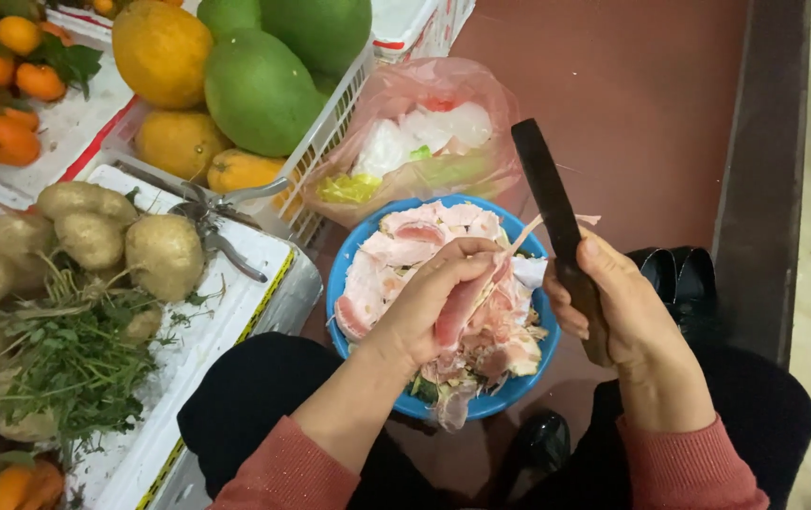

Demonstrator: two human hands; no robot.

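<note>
- The left hand (438,297), at the centre of the frame, is curled around a pink fruit segment (462,302), fingers wrapped over its top and thumb beneath.
- The right hand (613,307), right of centre, is closed around the handle of a dark knife (552,203); the blade points up and slightly left, toward the upper middle of the frame.
- A thin strip of pale membrane (523,236) stretches from the segment up to the knife blade.
- Both hands are above a blue bowl (519,387), in the lower centre, which is filled with pink and white peel and pith scraps (396,250).
- Just above the bowl, touching its far rim, sits a pink plastic bag (481,104) holding pale peeled pieces and bits of green rind.
- In the upper left of the frame a white plastic crate (334,123) holds large green and yellow pomelos (259,90).
- A pair of metal shears (216,212) lies on a white foam box (235,321) at left, beside brown tubers (164,255) and a heap of green herbs (75,359).
- Small oranges with leaves (4,85) fill the far upper left corner.
- The person wears red sleeves (679,467) and dark trousers, seen along the bottom edge; black shoes (674,274) show at right on the reddish floor (632,85).
</note>
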